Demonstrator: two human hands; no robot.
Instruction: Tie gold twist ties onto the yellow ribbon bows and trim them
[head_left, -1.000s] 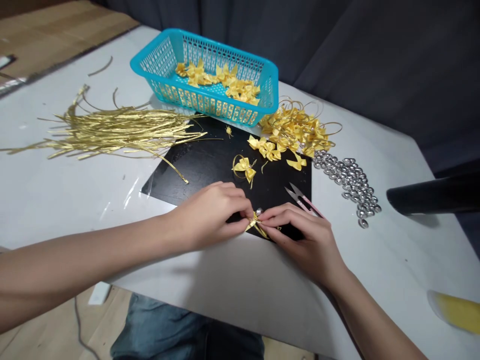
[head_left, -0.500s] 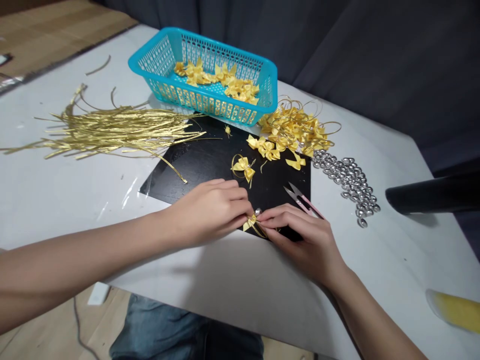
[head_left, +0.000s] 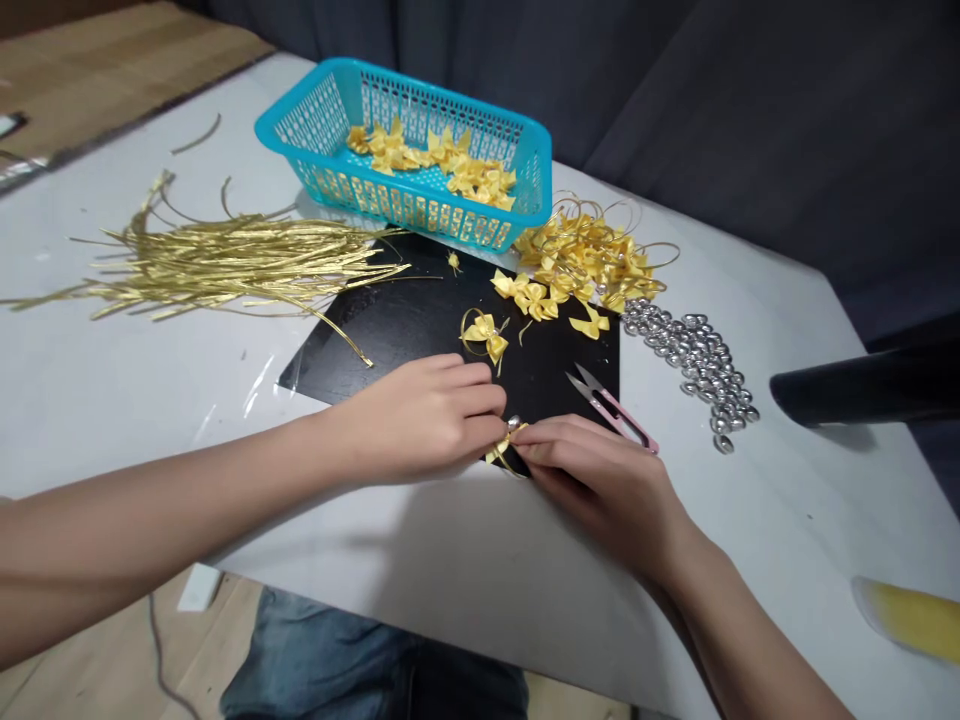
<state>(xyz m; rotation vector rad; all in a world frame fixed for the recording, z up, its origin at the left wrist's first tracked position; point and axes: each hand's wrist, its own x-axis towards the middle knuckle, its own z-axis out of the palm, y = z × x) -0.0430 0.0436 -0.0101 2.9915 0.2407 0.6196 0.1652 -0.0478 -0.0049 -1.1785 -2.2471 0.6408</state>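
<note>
1. Can see a yellow bow (head_left: 496,451) at the near edge of the black mat (head_left: 409,325), between left hand (head_left: 431,418) and right hand (head_left: 604,470), with a silver bead (head_left: 514,422) just beside, toward one o'clock.
2. Find the left hand at the bow's nine o'clock, with curled fingers pressed together; cannot tell whether pinching the bow.
3. Find the right hand toward four o'clock, with fingertips pinching the bow's edge.
4. See pink snips (head_left: 624,413) and, farther out, silver beads (head_left: 697,355) toward two, and a pile of bows (head_left: 581,258) at one.
5. See a looped bow (head_left: 484,334) at twelve, a blue basket (head_left: 397,190) holding more bows (head_left: 480,180) at eleven, and gold wires (head_left: 247,262) at ten.
</note>
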